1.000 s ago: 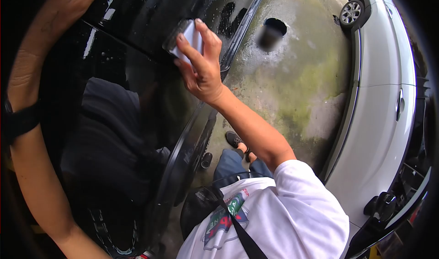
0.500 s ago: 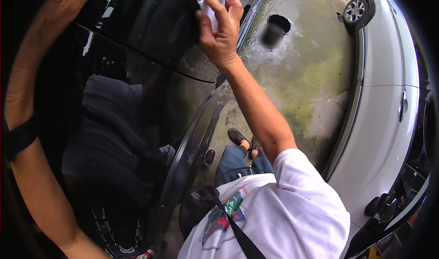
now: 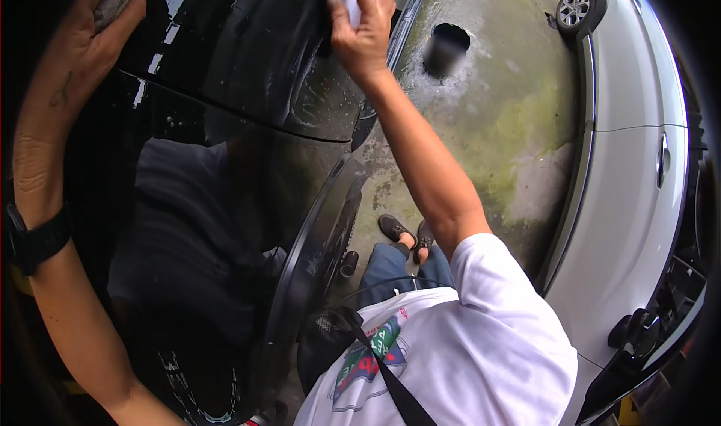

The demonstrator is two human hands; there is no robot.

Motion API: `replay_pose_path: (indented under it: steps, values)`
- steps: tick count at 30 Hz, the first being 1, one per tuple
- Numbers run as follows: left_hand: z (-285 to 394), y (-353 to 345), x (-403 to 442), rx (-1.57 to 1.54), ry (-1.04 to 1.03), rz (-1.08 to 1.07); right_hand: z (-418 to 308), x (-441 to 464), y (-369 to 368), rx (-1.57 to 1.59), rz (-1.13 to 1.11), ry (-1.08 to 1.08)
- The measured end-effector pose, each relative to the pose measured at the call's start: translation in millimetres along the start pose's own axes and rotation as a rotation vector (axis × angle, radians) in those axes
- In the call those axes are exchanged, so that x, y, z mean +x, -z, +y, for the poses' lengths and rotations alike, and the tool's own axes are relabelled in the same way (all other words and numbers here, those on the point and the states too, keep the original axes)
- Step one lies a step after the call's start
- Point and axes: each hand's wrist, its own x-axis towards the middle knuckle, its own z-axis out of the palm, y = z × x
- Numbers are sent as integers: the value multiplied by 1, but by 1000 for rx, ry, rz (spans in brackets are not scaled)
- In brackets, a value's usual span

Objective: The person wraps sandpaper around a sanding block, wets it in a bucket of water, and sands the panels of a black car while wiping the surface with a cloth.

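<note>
A glossy black car (image 3: 218,178) fills the left side of the view, its panels wet with drops and streaks. My right hand (image 3: 364,39) is closed on a white block (image 3: 351,1) with a dark edge, perhaps a sponge, held against the car's panel near its lower edge. At the upper left, my left hand (image 3: 113,31) is wrapped round a crumpled greyish cloth (image 3: 116,4). A black watch (image 3: 41,240) is on that wrist. The far side of the cloth is cut off by the frame's edge.
A dark bucket (image 3: 447,50), partly blurred, stands on the damp, mossy concrete (image 3: 503,148). Parked along the right is a white car (image 3: 631,178), its dark mirror (image 3: 637,332) jutting out near the bottom. My feet (image 3: 405,234) are between the cars.
My left hand has shifted down a little, and the cloth in it shows more now. My right hand has moved slightly upward with the white block along the black panel.
</note>
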Motion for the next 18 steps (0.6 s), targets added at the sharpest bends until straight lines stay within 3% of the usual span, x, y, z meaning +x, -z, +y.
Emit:
replay_pose_path:
  steps: [2,5,7,8,9,12,15,18]
  values:
    - [3,3,4,64,-74,-9,47,32,-13,-79,19,-33]
    - [18,15,8,132,-140,5,32,28,1,-66,-25,-185]
    - [52,24,11,673,-268,-43,28,-2,17,12,-66,-226]
    - [79,8,3,763,-290,124,24,-19,35,15,-195,-312]
    - [97,1,-3,768,-153,73,20,-38,55,7,-262,-353]
    - [125,-34,-12,739,-153,143,29,-88,134,-47,-298,-508]
    - [143,-83,-19,552,-231,-25,44,-122,227,-145,-294,-602]
    - [171,-149,-14,612,-306,-13,59,-136,327,-250,-308,-681]
